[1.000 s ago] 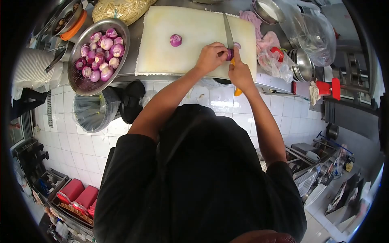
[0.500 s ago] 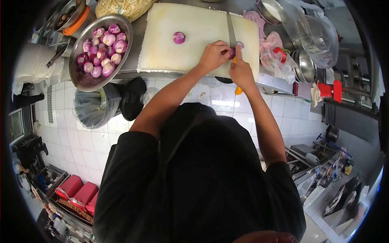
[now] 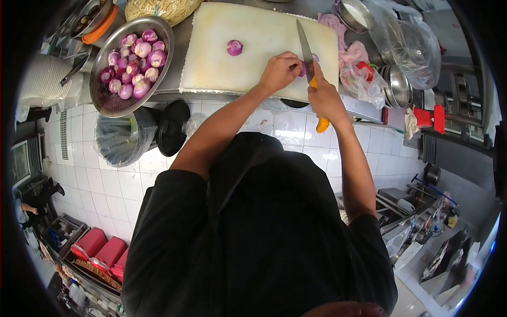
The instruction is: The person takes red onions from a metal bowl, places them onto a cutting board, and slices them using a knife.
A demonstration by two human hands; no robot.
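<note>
My right hand [image 3: 326, 100] is closed round the yellow handle of a knife [image 3: 304, 45], whose long blade points away from me over the white cutting board [image 3: 259, 31]. Beside the blade, my left hand [image 3: 281, 72] has its fingers closed on a purple onion [image 3: 302, 68], mostly hidden by the fingers and knife. A small onion piece [image 3: 315, 57] lies just right of the blade. One whole purple onion [image 3: 235, 47] rests on the board, left of my hands.
A metal colander [image 3: 98, 98] of several purple onions is on the left, above a lined bin [image 3: 120, 140]. Bagged noodles [image 3: 158, 9] lie behind. Pink cloths [image 3: 353, 53], a plastic bag and metal bowls [image 3: 397, 87] are on the right. Part of another person shows far left.
My right hand has shifted slightly right and toward me with the knife, and the blade now slants more. My left hand still pinches the onion. The view has shifted a little.
</note>
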